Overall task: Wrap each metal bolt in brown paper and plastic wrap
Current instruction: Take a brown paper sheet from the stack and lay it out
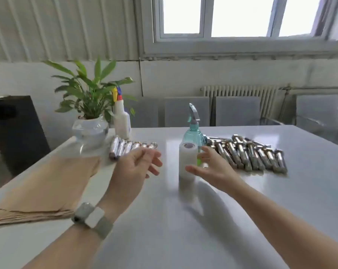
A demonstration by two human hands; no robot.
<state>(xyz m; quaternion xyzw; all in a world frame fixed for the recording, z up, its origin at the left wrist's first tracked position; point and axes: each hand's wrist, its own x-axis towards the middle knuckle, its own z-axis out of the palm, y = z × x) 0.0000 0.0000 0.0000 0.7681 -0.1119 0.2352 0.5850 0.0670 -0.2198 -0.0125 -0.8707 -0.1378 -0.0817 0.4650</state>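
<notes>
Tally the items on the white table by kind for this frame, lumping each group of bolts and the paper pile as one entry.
Spray bottles: 2, teal and white
Roll of plastic wrap: 1
Stack of brown paper: 1
Group of wrapped bolts: 1
Pile of bare bolts: 1
Potted plant: 1
Total: 7 entries

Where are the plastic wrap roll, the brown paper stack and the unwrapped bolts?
plastic wrap roll (pixel 187 162), head view, on its upright side wall.
brown paper stack (pixel 53 183), head view, on the top sheet's middle.
unwrapped bolts (pixel 251 154), head view, on a shank mid-row.
</notes>
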